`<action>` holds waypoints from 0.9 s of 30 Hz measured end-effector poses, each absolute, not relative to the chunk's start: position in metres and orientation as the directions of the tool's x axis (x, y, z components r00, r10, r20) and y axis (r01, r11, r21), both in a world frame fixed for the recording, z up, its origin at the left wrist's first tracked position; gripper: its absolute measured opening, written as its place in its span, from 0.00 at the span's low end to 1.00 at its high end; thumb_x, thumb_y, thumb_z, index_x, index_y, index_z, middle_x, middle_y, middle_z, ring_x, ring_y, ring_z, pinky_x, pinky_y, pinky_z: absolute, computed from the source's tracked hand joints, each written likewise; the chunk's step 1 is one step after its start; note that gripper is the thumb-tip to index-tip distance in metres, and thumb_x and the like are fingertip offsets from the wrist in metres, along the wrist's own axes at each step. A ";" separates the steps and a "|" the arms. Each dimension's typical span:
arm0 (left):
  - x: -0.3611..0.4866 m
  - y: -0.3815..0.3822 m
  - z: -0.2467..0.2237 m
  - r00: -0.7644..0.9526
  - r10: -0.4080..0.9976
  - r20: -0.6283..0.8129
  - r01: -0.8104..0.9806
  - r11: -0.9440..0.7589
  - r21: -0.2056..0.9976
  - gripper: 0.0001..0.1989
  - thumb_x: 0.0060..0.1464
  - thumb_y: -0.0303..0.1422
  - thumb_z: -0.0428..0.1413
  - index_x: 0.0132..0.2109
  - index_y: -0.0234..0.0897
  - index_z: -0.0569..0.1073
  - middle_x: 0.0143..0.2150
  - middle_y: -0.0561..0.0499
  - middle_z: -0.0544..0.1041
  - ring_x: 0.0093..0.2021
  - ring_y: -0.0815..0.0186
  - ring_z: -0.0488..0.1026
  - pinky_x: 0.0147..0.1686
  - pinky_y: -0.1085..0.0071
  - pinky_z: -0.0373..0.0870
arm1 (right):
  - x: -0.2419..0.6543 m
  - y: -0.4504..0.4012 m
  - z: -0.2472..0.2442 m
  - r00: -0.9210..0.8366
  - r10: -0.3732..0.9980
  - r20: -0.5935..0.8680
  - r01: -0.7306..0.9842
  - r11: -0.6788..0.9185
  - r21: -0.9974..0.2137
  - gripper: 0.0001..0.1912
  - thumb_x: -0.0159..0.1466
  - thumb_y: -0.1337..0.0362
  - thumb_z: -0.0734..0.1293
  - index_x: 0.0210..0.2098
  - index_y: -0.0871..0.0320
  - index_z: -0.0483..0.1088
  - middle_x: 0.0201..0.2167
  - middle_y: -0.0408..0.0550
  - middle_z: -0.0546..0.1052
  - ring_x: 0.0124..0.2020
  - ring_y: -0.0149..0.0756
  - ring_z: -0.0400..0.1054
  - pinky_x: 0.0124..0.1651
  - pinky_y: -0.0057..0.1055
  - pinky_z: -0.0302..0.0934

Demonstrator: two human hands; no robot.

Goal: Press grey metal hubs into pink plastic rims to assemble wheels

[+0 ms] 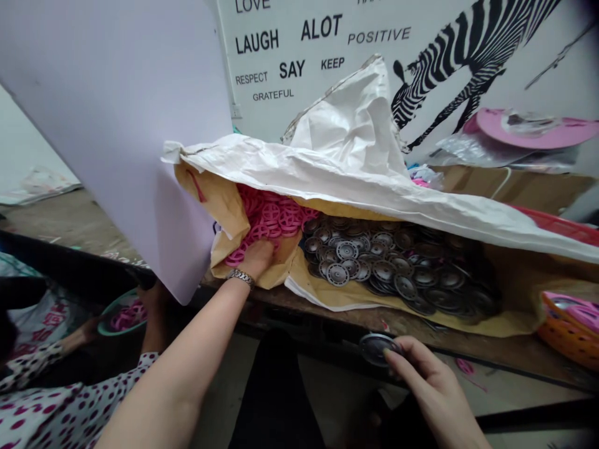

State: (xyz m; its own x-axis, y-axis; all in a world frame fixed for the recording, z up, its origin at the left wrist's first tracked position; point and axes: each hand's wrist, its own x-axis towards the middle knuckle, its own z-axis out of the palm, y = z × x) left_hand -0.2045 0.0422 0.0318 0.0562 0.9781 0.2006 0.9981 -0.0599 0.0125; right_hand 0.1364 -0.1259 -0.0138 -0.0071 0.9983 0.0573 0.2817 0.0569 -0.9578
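Note:
My left hand (pixel 258 257) reaches into a paper-lined bag and touches a heap of pink plastic rings (pixel 276 215) with crossed spokes. Its fingers are turned down and hidden, so I cannot see whether they grip a ring. Out in front of the bench edge, my right hand (pixel 418 368) pinches a dark round disc (pixel 377 348) between thumb and fingers. A large pile of similar dark grey discs (pixel 374 255), with slotted rims, lies in the bag just right of the pink heap.
The white bag (pixel 299 168) lies open along the wooden bench (pixel 266 305). At the right stands an orange basket (pixel 568 330) with pink pieces. A pale panel (pixel 154 156) rises on the left; beyond it, another person's hands hold a green bowl (pixel 116 321) of pink pieces.

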 end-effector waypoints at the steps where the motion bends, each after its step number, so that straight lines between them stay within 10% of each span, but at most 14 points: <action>1: -0.206 0.043 0.031 0.065 0.977 0.204 0.998 -0.068 0.011 0.08 0.64 0.32 0.55 0.45 0.32 0.74 0.45 0.47 0.77 0.46 0.61 0.74 0.49 0.58 0.71 | 0.136 -0.128 -0.016 -0.012 0.999 0.044 0.281 0.046 -0.959 0.19 0.59 0.45 0.68 0.29 0.55 0.72 0.25 0.43 0.69 0.28 0.35 0.63 0.30 0.27 0.60; 27: -0.097 -0.102 0.066 0.816 0.461 0.349 0.532 -0.835 -0.141 0.11 0.67 0.26 0.46 0.46 0.33 0.73 0.45 0.44 0.74 0.47 0.61 0.71 0.48 0.67 0.74 | 0.093 -0.117 0.027 -0.147 0.975 -0.167 -0.568 -0.221 -0.793 0.15 0.54 0.56 0.78 0.36 0.55 0.75 0.39 0.44 0.78 0.39 0.33 0.71 0.44 0.33 0.69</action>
